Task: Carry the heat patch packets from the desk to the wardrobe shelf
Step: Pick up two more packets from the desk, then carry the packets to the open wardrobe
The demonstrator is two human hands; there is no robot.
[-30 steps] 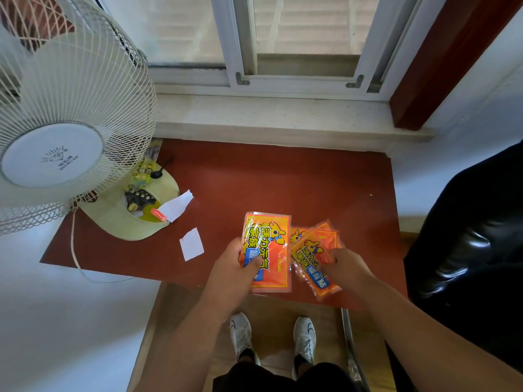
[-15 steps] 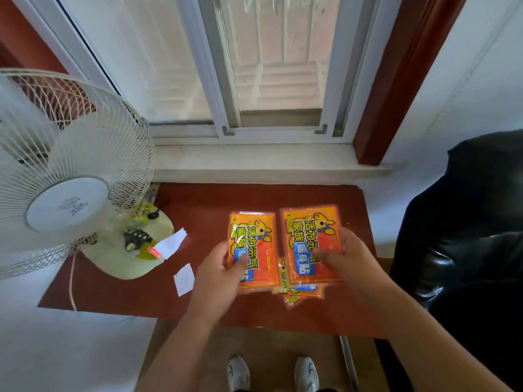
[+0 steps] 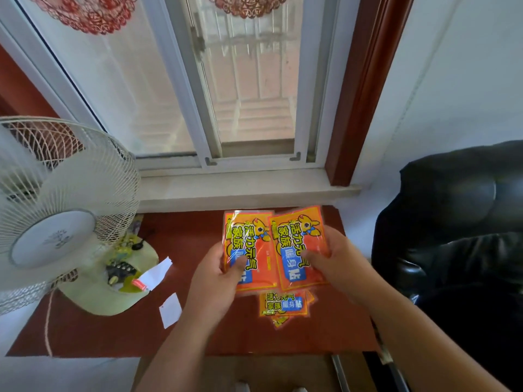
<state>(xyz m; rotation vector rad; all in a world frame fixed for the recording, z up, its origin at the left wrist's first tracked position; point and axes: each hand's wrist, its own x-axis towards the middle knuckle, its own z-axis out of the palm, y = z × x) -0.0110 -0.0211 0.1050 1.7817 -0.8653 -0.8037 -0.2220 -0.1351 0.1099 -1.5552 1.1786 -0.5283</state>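
Scanning left to right. Fan (image 3: 56,210) stands at the desk's left end, on a pale green base (image 3: 113,290) that carries some small clutter: dark knobs, a red tag, a white paper slip (image 3: 158,271). Too small to name more. Second paper scrap (image 3: 170,309) lies on the red desk (image 3: 85,335) just in front of the base.

Left hand (image 3: 218,278) holds one orange heat patch packet (image 3: 246,250) above the desk, thumb pressed on the face, fingers curled behind it. Right hand (image 3: 336,264) grips a second packet (image 3: 300,247) the same way, thumb on front. The two packets overlap at their inner edges, the right one on top.

Below them, more packets (image 3: 284,305) lie on the desk, at least one flat with another corner poking out under it. How many exactly, cannot tell.

Risks, as I judge them:
- Both hands are occupied with single packets, so the ones on the desk may get left behind, or need an awkward regrip.
- The film wrappers look slick, so stacking them into one hand could let one slide out.
- A dropped packet near the desk's front edge could go to the floor.

Containers: none in view apart from the packets' sealed wrappers, contents unseen. Wardrobe shelf not in view. Black chair (image 3: 452,222) sits to the right.
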